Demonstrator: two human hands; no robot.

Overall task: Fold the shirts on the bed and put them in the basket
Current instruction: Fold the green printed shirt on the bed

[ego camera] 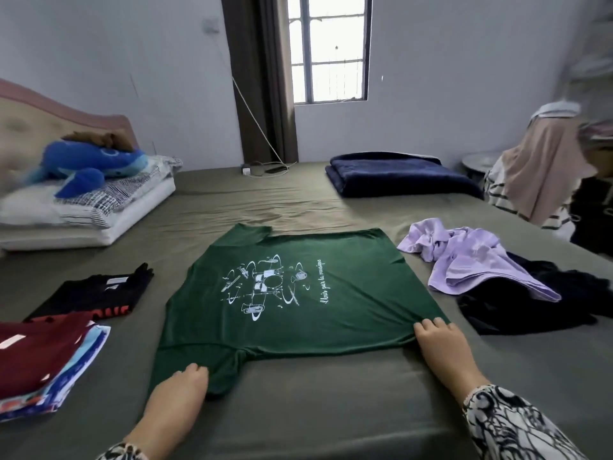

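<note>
At the far left edge of the frame a stack of folded shirts [39, 363] sits on the bed [315, 393], a maroon one on top with blue and white ones under it. Just above it, a folded black shirt [96, 293] lies flat. Upper left: a blue plush toy [89, 167] sprawls over the pillows [99, 210].

Lower left of centre, the left hand [180, 390] comes in, its fingers [199, 368] curled and pinching the near sleeve of the green shirt [298, 293]. That shirt is spread flat in the middle of the frame, white drum-kit print facing up, neck end toward the left.

At the shirt's lower right corner sits the right hand [439, 343], fingers bent over the hem and holding it down on the sheet.

Right of centre, a crumpled lilac shirt [464, 260] lies partly over a black garment [530, 303], both unfolded. Top right, a folded navy blanket [398, 177] rests near the far edge of the bed. No basket is in view.
</note>
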